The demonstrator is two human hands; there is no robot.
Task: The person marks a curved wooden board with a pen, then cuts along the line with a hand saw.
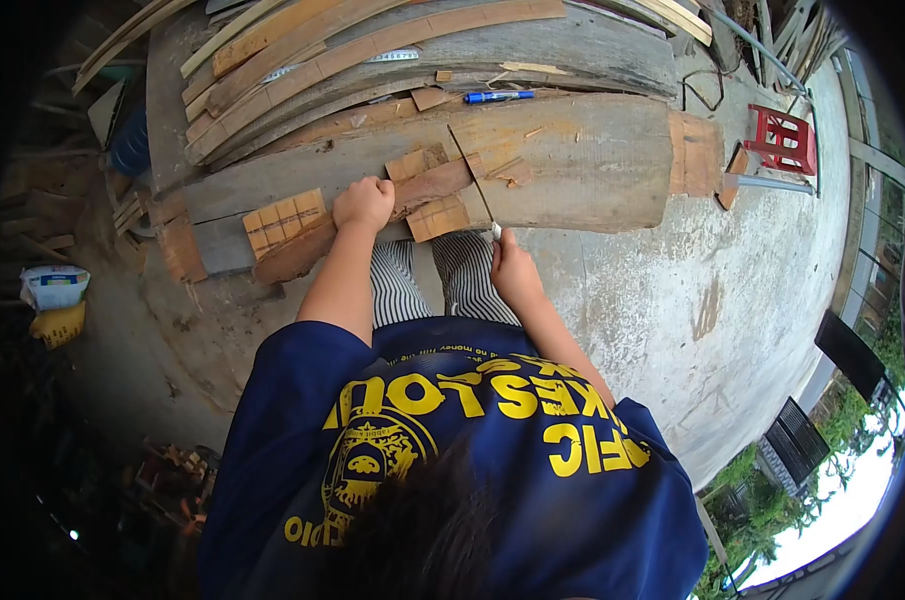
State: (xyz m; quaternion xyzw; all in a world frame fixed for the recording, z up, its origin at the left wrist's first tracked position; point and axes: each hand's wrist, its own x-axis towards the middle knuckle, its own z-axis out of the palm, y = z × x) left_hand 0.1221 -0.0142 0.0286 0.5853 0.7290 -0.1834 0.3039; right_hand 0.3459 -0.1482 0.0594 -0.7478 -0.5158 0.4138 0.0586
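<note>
My right hand (513, 268) is closed round the white handle of a thin saw (471, 173). Its narrow blade slants up and left, crossing the right end of a reddish-brown wood strip (442, 183). On that strip, left of the blade, my left hand (363, 204) is closed and presses down. Beneath the strip lie small wood blocks with marked lines, one block (437, 218) on the near side and another (415, 162) on the far side. A larger lined block (284, 221) rests left of my left hand. All lie on a wide grey plank (592, 160).
A blue marker (499, 97) lies on the plank's far side. Long curved wood strips (392, 48) are stacked beyond it. A red plastic crate (782, 140) stands at the right, and a white and yellow bag (56, 300) at the left.
</note>
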